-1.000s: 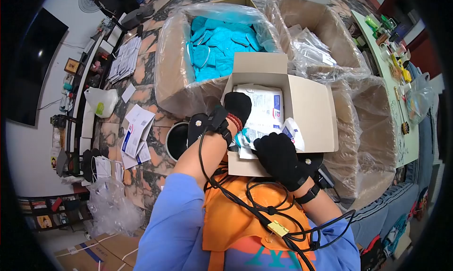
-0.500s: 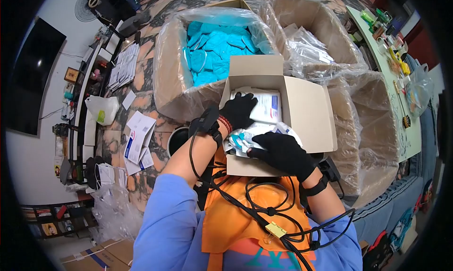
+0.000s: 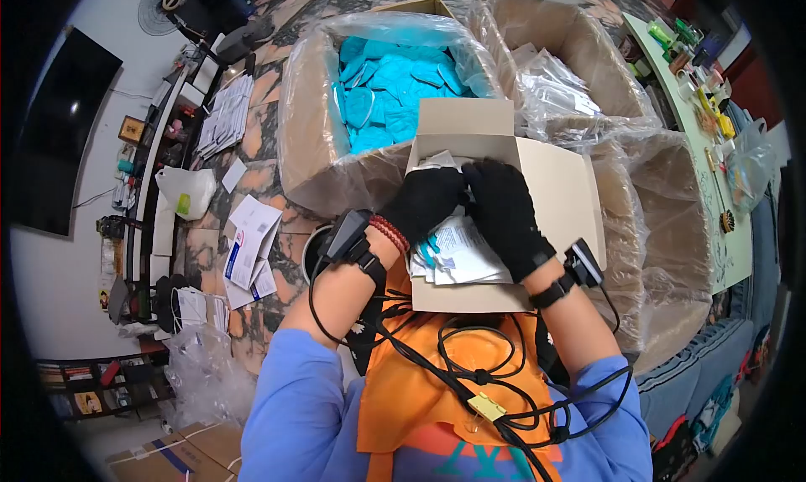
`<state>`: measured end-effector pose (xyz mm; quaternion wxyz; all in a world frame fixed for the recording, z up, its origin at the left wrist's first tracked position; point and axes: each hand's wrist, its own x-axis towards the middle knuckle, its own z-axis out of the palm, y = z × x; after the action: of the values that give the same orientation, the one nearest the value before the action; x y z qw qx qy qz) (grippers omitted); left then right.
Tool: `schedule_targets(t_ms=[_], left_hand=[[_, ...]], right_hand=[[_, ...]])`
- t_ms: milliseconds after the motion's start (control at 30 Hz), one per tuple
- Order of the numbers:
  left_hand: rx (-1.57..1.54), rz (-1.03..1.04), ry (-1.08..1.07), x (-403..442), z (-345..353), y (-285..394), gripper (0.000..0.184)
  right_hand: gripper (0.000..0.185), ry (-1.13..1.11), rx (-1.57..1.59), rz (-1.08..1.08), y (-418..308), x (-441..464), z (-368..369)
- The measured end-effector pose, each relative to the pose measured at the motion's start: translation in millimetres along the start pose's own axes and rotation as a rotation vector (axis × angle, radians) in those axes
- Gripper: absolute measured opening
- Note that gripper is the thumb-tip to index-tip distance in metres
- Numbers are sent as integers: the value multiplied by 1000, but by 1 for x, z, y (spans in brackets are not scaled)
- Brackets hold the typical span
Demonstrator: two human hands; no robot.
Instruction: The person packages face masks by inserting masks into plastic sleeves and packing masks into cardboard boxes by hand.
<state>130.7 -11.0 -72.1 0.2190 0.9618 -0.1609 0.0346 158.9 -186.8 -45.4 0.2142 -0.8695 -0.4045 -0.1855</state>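
My left hand [image 3: 426, 200] and my right hand [image 3: 504, 213], both in black gloves, meet over the far half of an open cardboard box [image 3: 561, 205]. Their fingers are bent together, tips almost touching, and whatever they pinch is hidden beneath the gloves. White printed packets [image 3: 470, 254] lie in the near half of the box, a bit of teal showing among them at the left. More white packets [image 3: 440, 159] peek out behind my left hand.
A plastic-lined carton [image 3: 312, 138] of teal pads [image 3: 395, 87] stands beyond the box. Another lined carton [image 3: 617, 75] holds clear-wrapped packets [image 3: 554, 83]; a third [image 3: 663, 247] is at right. Folded white cartons [image 3: 249, 243] lie on the floor, left. Black cables [image 3: 470, 373] hang across my front.
My right hand has moved up and away from the near packets to meet my left hand. The white packet at the far side is now covered by my hands.
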Motion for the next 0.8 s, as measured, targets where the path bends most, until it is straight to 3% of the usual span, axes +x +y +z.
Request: schedule_targets(t_ms=[67,100,167,233,300,333,400,500,567,633,700,733,800], left_hand=[[3,-54,45,-8,-5,-2,19],[0,-104,87,-11,-9,-4,20],[38,-134,57,-15,-11,-16,23],[-208,-180,52,-17,-14,-18,25],[-226,-124,121,-15,-6,-19,24],[-280,-183,128,-14,-1,-17,23],[-337,-240,135,-10,7,-12,23],[-469,-266,170,-7,19,-17,21],[85,-77,180,-10,25,-19,18],[32,-111,237,-5,29,-20,22],[282,-297,74,3,33,-23,28],[296,-356,97,4,45,-30,33],[434,-363,91,6,66,-37,25]], right_hand=[[16,-456,36,155,16,2,23],[16,-454,39,151,19,1,26],[12,-142,179,175,23,-2,29],[13,-155,200,183,22,-6,30],[15,-36,436,176,14,-4,26],[15,-35,433,179,11,0,24],[14,-317,265,270,9,6,22],[10,-230,211,118,6,-3,24],[6,-159,151,-109,-12,-8,20],[5,-108,219,-123,-27,-16,12],[5,-154,73,-199,-34,-23,2],[5,-233,117,-219,-38,-26,-9],[5,-308,151,-277,-39,-42,-15]])
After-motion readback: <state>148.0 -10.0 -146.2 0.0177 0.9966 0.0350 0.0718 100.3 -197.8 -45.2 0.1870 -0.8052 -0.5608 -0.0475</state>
